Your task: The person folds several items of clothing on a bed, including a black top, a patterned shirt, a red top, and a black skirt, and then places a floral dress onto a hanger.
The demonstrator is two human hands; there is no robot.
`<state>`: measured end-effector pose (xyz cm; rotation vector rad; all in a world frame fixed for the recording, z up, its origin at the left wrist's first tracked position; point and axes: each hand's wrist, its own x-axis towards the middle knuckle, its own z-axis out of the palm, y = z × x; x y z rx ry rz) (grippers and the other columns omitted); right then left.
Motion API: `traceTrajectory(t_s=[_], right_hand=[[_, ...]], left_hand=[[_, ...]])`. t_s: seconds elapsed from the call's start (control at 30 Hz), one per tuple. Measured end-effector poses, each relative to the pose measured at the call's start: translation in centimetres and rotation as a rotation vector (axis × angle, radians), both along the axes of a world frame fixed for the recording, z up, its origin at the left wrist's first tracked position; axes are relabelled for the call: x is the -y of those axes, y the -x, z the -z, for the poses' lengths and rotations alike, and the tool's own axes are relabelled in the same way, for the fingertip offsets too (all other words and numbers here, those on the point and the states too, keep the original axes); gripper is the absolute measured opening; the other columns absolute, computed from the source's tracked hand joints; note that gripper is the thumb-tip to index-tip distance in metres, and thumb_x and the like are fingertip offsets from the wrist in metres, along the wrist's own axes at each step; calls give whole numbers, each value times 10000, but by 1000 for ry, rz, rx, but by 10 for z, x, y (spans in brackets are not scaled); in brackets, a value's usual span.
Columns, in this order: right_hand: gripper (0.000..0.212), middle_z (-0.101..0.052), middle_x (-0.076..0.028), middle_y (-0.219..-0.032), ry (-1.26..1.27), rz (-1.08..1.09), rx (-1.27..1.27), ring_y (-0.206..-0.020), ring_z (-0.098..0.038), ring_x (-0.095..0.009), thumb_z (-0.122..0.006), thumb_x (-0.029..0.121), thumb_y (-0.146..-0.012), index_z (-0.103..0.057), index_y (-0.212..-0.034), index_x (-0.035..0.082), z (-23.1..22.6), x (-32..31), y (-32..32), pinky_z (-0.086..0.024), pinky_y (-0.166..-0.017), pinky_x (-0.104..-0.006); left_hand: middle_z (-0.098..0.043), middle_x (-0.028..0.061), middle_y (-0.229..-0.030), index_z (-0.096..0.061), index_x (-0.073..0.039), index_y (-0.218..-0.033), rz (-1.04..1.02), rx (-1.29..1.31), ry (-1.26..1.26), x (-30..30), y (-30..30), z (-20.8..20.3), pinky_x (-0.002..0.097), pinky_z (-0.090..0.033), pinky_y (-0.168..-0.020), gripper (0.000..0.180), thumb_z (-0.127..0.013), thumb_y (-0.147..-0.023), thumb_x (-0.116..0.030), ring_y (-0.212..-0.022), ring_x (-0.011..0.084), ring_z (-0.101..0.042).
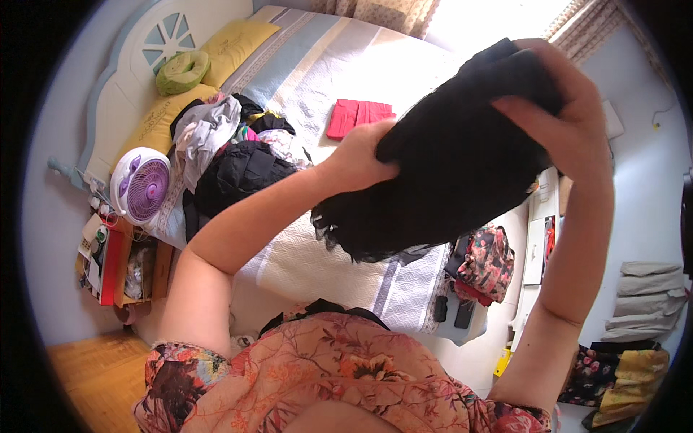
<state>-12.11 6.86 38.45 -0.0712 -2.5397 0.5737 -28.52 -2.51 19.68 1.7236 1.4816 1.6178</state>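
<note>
A black garment (455,159) with a frayed or lacy lower edge is held up in front of me, above the bed; its exact kind cannot be made out. My left hand (361,157) grips its left side, thumb in front and fingers hidden behind the cloth. At its upper right, my right hand (567,108) is closed on the cloth, thumb across the front. Beyond the left hand, a folded red cloth (357,117) lies flat on the bed (303,252).
A heap of mixed clothes (238,159) lies on the bed's left, beside a white and purple fan (144,186). Yellow pillows (234,52) and a green neck pillow (182,72) rest at the headboard. Folded floral clothes (487,263) sit on the near right corner, close to a dark phone (464,315).
</note>
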Motion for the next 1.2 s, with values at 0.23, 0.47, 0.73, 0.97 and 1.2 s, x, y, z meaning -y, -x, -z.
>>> traceTrajectory(t_s=[0.23,0.47,0.73,0.97,1.2], right_hand=[[449,-595,-63,-938,-181,179,14,-882,-566,-172,-643,106,-659,-518,-1088,71,-40,-27,-43,-437,-802,-302],[400,-583,-85,-999,-292,216,-43,-951,-552,-207,-610,213,-730,-521,-1092,68,-58,-83,-50,-418,-846,-341],[341,-556,-31,-947,-102,332,-22,-877,-509,-107,-576,1,-744,-499,-1073,51,8,-158,-38,-403,-788,-219],[323,-600,-47,-879,-389,554,-309,-814,-556,-129,-625,60,-706,-532,-1014,84,1,-157,-69,-418,-745,-236],[351,-577,-67,-881,-240,484,-222,-891,-530,-154,-528,-128,-630,-518,-932,52,48,-87,-120,-397,-807,-260]], left_hand=[[-575,183,-825,-547,-43,-938,-25,-71,321,22,-27,107,348,-444,-704,355,-594,-587,-73,-800,330,-560],[-599,152,-775,-572,-48,-935,196,201,477,33,-57,203,295,-444,-682,310,-583,-629,-91,-712,178,-579],[-567,191,-956,-546,-29,-997,-391,-103,492,18,104,231,348,-424,-772,325,-546,-674,-64,-897,305,-547],[-564,148,-893,-509,-83,-962,-849,-591,-59,2,206,63,376,-423,-728,298,-541,-668,-49,-865,338,-520],[-547,100,-923,-513,-98,-948,-776,-830,-111,58,205,46,388,-395,-739,350,-550,-618,14,-882,309,-509]])
